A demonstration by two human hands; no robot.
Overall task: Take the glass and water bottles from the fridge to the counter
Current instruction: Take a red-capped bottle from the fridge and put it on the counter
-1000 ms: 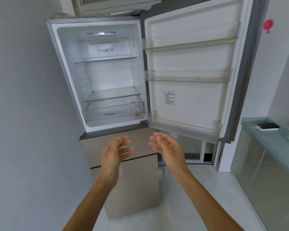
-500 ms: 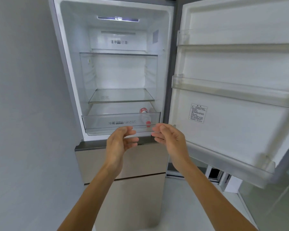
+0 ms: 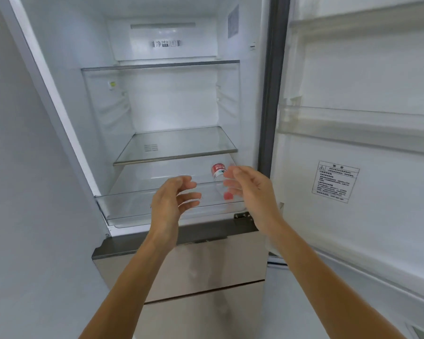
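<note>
A clear water bottle [image 3: 218,176] with a red label and a red cap lies on its side in the clear bottom drawer [image 3: 132,206] of the open fridge, at the drawer's right end. My right hand [image 3: 250,189] is open just in front of the bottle, fingers curled, partly covering it but not holding it. My left hand [image 3: 171,199] is open over the drawer's front edge, left of the bottle. No glass is in view.
Two glass shelves [image 3: 176,148] sit above the drawer with nothing on them. The fridge door [image 3: 357,143] stands open on the right with its clear door bins. A grey wall [image 3: 22,216] runs along the left. Beige lower drawers [image 3: 206,270] sit below.
The view has closed in on the fridge. Both hands have risen from below the compartment to the bottom drawer, the right hand now next to the bottle.
</note>
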